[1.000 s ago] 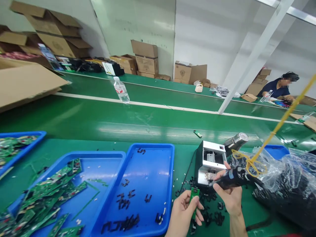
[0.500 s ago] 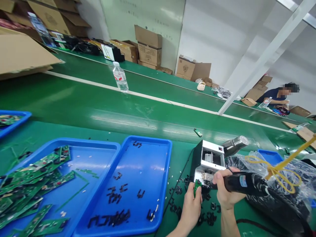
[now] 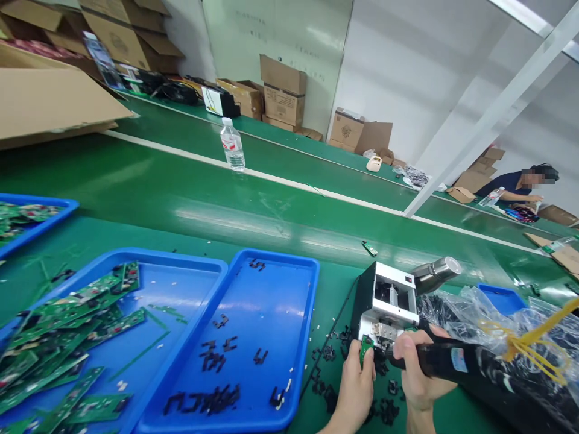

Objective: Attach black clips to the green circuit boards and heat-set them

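Note:
A small green circuit board (image 3: pixel 366 346) is pinched between the thumb and fingers of my left hand (image 3: pixel 355 386), just in front of a screw feeder (image 3: pixel 388 295) with a white and black case. Wrapped round a black electric screwdriver (image 3: pixel 447 360) is my right hand (image 3: pixel 418 371). The screwdriver lies almost level, its front end pointing left at the feeder's metal outlet (image 3: pixel 384 331); whether the bit touches it I cannot tell. Small black plastic clips (image 3: pixel 388 411) are scattered on the green bench below and around both hands.
Left of my hands are a blue tray (image 3: pixel 271 301) with black clips and another blue tray (image 3: pixel 181 265) piled with circuit boards. A steel flask (image 3: pixel 438 274) and plastic bags (image 3: pixel 474 310) sit at right. A water bottle (image 3: pixel 233 144) stands beyond. Another person (image 3: pixel 511 182) sits far right.
My left hand has carried the circuit board up to the feeder. The screwdriver has swung level and drawn back slightly to the right. The view has shifted a little.

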A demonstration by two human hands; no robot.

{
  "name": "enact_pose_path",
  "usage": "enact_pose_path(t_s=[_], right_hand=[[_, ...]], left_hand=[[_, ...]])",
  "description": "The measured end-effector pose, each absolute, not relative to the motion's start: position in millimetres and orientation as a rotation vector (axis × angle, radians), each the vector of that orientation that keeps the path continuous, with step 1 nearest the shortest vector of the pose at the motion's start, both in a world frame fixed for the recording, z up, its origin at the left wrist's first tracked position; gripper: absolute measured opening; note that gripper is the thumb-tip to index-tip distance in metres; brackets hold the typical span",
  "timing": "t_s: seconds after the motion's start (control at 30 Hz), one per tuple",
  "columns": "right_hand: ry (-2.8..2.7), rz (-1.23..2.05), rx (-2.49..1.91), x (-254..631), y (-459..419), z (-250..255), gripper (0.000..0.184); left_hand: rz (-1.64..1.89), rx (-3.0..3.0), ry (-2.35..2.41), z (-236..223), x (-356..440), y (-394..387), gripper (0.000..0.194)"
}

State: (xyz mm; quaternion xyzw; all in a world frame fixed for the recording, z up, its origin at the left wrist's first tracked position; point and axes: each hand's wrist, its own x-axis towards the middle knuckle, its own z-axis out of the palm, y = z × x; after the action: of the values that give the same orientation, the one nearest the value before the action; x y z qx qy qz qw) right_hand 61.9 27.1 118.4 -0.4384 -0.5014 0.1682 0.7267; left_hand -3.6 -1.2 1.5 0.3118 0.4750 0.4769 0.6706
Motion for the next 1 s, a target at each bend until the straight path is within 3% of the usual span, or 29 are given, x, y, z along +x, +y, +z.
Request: enact_pose_path(t_s=[0.23, 1.0], right_hand=[[-1.103, 0.426, -0.78, 50, 35, 140, 0.042], [-1.126, 0.503, -0.802, 49, 39, 126, 0.042]], left_hand=[[1.074, 0.728, 1.083, -5, -1, -2, 0.046], [1.114, 0.695, 1.144, -23, 5, -3, 0.049]])
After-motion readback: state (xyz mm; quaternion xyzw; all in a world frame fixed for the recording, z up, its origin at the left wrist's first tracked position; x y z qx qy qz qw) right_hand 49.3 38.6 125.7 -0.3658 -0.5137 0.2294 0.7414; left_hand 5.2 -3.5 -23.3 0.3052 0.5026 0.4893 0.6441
